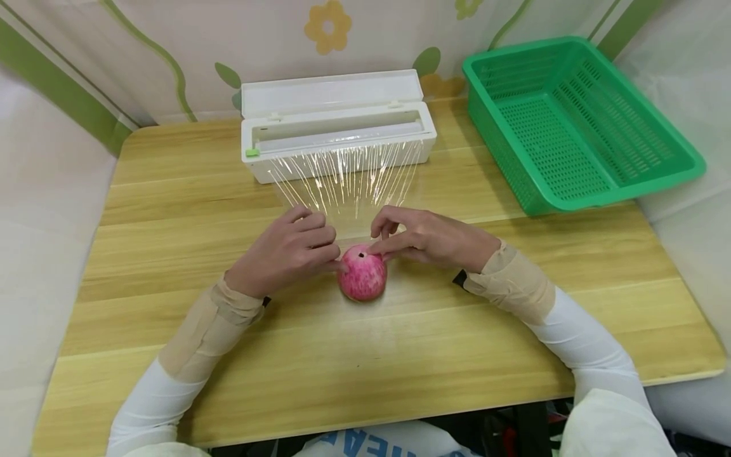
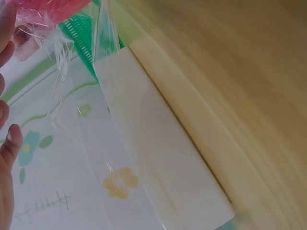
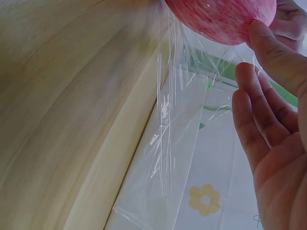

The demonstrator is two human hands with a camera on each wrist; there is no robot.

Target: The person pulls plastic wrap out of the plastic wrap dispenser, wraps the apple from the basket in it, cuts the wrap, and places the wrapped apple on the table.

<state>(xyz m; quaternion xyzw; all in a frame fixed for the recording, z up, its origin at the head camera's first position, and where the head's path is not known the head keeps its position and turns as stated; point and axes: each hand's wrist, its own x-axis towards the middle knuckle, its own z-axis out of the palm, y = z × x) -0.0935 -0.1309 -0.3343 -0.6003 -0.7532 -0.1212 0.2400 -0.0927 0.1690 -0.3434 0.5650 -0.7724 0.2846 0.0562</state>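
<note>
A pink-red apple [image 1: 363, 279] sits on the wooden table between both hands, its dark stem hollow facing up. Clear plastic wrap [image 1: 356, 190] stretches in shiny creases from the white dispenser box [image 1: 342, 143] to the apple. At the apple's left side, my left hand [image 1: 291, 251] pinches the wrap with its fingers bent. My right hand [image 1: 431, 238] pinches wrap at the other side, thumb against the apple [image 3: 225, 19] in the right wrist view. There, its other fingers [image 3: 247, 117] are spread away from the thumb. The left wrist view cuts off most of the left hand.
The dispenser's lid [image 1: 331, 94] is raised, with the roll [image 1: 342, 136] showing inside. A green plastic basket [image 1: 617, 190] stands at the table's back right. Behind the table [image 1: 365, 374] hangs a white curtain [image 1: 388, 32] with flower prints.
</note>
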